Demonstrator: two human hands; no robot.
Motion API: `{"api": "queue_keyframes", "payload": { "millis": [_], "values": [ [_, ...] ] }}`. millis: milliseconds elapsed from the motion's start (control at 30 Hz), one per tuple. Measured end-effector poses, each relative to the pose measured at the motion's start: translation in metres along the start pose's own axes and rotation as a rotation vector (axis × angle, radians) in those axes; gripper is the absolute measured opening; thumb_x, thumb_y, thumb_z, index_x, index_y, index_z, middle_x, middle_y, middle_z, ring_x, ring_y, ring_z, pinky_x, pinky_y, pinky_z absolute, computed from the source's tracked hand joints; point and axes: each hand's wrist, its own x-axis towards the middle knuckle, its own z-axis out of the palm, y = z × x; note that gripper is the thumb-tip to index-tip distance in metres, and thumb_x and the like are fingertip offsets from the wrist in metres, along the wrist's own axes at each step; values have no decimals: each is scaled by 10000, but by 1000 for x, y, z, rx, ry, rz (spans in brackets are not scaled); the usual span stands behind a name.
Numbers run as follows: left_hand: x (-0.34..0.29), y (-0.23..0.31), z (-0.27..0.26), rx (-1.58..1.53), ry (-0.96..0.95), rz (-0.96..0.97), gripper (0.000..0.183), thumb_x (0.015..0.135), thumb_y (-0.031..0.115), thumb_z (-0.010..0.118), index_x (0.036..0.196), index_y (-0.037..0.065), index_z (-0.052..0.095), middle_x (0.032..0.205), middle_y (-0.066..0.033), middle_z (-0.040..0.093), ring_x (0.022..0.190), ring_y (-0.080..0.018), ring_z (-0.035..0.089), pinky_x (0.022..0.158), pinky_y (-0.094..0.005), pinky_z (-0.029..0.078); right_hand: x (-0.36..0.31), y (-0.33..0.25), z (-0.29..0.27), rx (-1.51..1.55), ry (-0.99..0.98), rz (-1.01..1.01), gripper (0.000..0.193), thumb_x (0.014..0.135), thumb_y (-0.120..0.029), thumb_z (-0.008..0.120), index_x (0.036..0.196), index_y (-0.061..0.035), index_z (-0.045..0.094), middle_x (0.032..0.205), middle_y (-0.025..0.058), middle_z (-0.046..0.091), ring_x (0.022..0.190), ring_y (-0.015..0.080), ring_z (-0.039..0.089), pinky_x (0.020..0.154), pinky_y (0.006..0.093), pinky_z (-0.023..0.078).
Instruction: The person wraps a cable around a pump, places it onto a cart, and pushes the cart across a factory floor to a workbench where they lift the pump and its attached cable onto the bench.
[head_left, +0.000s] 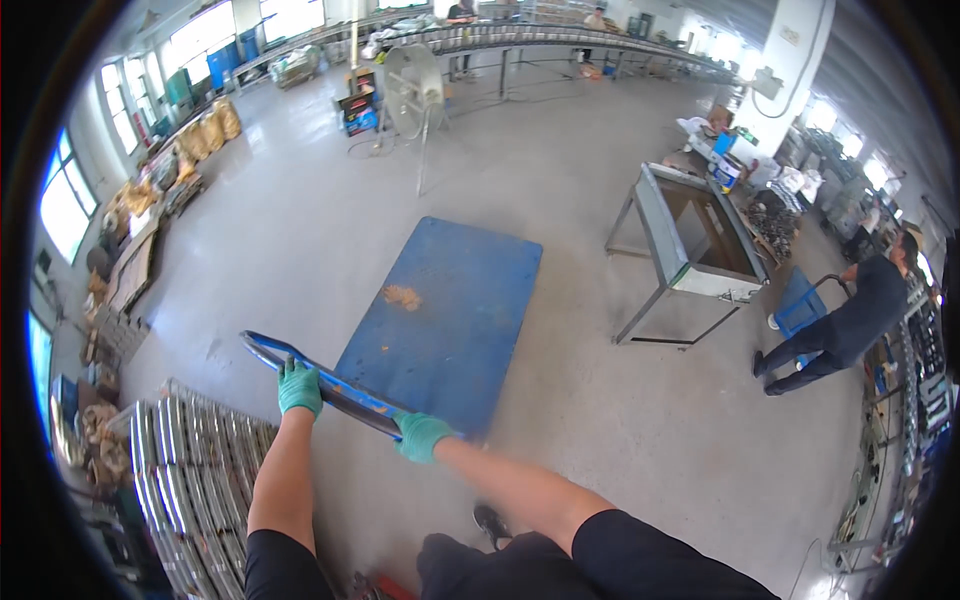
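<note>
A flat cart with a blue deck [450, 300] stands in front of me, with orange-brown patches on its worn top. Its push handle [350, 397], a dark and blue bar, crosses the near end of the deck. My left hand [300, 388], in a green glove, is closed around the bar toward its left part. Also gloved in green, my right hand [422, 437] grips the bar's right end. The fingers of both hands are partly hidden.
Stacked shiny metal tubes [200, 480] stand close at my left. A metal-framed table [690, 230] is ahead right, and a person in dark clothes [860, 310] holds another blue cart [797, 305] beyond it. A large fan [414, 92] stands farther ahead, before a long conveyor [540, 38].
</note>
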Motion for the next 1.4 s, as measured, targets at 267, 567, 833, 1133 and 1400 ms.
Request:
{"api": "queue_keyframes", "payload": {
  "millis": [267, 567, 833, 1133, 1400],
  "values": [
    [239, -59, -30, 110, -86, 194, 247, 854, 192, 737, 1090, 187, 811, 1266, -104, 716, 1322, -324, 587, 1226, -570, 324, 178, -35, -80, 2, 155, 132, 576, 907, -266, 662, 1450, -100, 567, 1226, 233, 715, 1104, 416, 700, 930, 532, 557],
    [461, -30, -53, 184, -77, 501, 233, 898, 237, 686, 1082, 188, 821, 1164, -78, 769, 1240, -293, 639, 1161, -560, 374, 310, 8, -192, -120, 365, 268, 451, 842, -335, 714, 1237, -118, 695, 1173, 164, 741, 1061, 397, 705, 912, 524, 556],
    [613, 83, -108, 179, -201, 709, 230, 899, 263, 678, 1081, 185, 795, 1105, -64, 784, 1143, -307, 682, 1063, -504, 417, 367, 129, -310, -163, 425, 383, 399, 828, -447, 777, 1103, -163, 726, 1083, 156, 755, 988, 396, 721, 859, 505, 564],
    [872, 152, -128, -19, -77, 868, 269, 782, 377, 732, 979, 196, 766, 995, -103, 776, 1013, -351, 733, 916, -510, 538, 423, 256, -500, -110, 278, 709, 480, 811, -504, 762, 1146, -161, 738, 1080, 139, 767, 1031, 357, 724, 908, 474, 561],
    [1076, 271, -195, 172, -376, 970, 359, 885, 457, 654, 1116, 216, 785, 1098, -93, 780, 1056, -311, 732, 928, -428, 563, 468, 387, -661, -111, 291, 835, 450, 828, -403, 696, 1210, -166, 729, 1186, 138, 748, 1133, 357, 698, 962, 474, 551]
  ]
}}
